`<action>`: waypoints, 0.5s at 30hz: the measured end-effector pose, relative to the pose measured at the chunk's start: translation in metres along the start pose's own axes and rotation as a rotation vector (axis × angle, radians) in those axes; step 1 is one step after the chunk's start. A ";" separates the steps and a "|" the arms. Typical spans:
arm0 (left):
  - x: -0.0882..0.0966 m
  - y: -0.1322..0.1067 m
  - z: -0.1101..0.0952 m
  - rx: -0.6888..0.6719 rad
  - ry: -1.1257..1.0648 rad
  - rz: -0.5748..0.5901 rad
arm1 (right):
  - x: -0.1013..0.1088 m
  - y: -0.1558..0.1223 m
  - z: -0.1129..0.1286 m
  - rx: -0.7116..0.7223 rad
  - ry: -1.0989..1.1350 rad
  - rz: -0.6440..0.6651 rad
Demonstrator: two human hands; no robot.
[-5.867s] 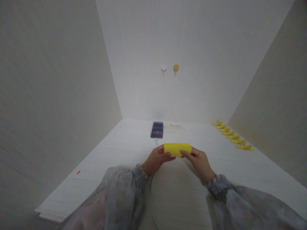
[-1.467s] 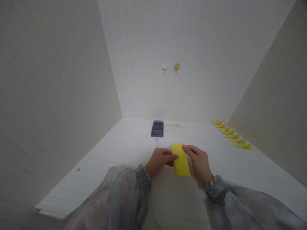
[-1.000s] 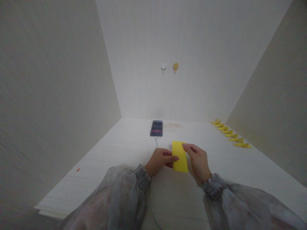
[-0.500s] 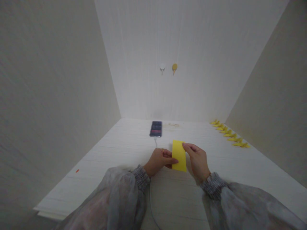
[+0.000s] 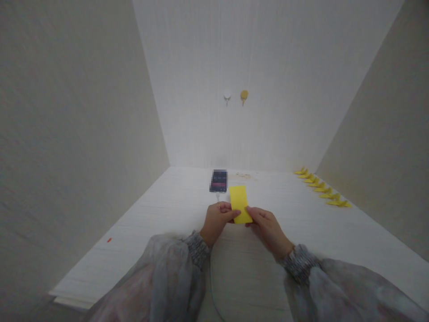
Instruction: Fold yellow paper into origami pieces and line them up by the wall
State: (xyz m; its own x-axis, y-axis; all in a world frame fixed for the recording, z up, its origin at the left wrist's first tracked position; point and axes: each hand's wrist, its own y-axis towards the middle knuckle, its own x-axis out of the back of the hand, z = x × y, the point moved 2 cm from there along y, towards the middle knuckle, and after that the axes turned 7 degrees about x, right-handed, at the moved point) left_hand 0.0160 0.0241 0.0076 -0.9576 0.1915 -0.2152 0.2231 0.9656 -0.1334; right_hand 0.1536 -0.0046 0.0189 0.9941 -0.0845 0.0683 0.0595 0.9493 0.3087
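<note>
A yellow rectangle of paper (image 5: 239, 200) is held up over the white table, tilted slightly. My left hand (image 5: 217, 220) pinches its lower left part, thumb on the front and fingers behind. On the lower right edge, my right hand (image 5: 268, 228) is closed on the same paper between thumb and fingers. Along the table's right side stands a row of several small folded yellow paper figures (image 5: 321, 187), apart from both hands.
A phone (image 5: 219, 180) with a blurred screen lies at the table's back, its white cable (image 5: 212, 277) running forward beneath my left arm. Two hooks, one white (image 5: 227, 95) and one yellow (image 5: 244, 95), are on the back wall. A small red piece (image 5: 109, 240) lies on the left.
The paper has moved left and a little farther from me, and it now tilts. My right hand has slid from its upper right corner to its lower right edge.
</note>
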 end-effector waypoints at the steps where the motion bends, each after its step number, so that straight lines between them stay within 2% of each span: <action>1: 0.001 0.001 0.000 -0.009 0.008 -0.004 | -0.001 0.000 -0.001 -0.029 0.028 0.078; 3: 0.001 0.001 0.001 -0.017 0.022 0.003 | -0.001 0.000 -0.004 -0.042 0.079 0.138; 9: 0.003 0.002 0.004 -0.011 0.040 0.022 | 0.003 0.001 -0.007 -0.054 0.126 0.193; 15: 0.003 0.003 0.005 -0.020 0.037 0.070 | 0.004 0.001 -0.006 -0.072 0.050 0.179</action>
State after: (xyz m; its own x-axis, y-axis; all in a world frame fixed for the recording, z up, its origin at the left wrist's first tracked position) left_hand 0.0150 0.0264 0.0023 -0.9459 0.2647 -0.1876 0.2865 0.9528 -0.1003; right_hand 0.1579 -0.0024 0.0132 0.9925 0.1012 0.0688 -0.1144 0.9671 0.2271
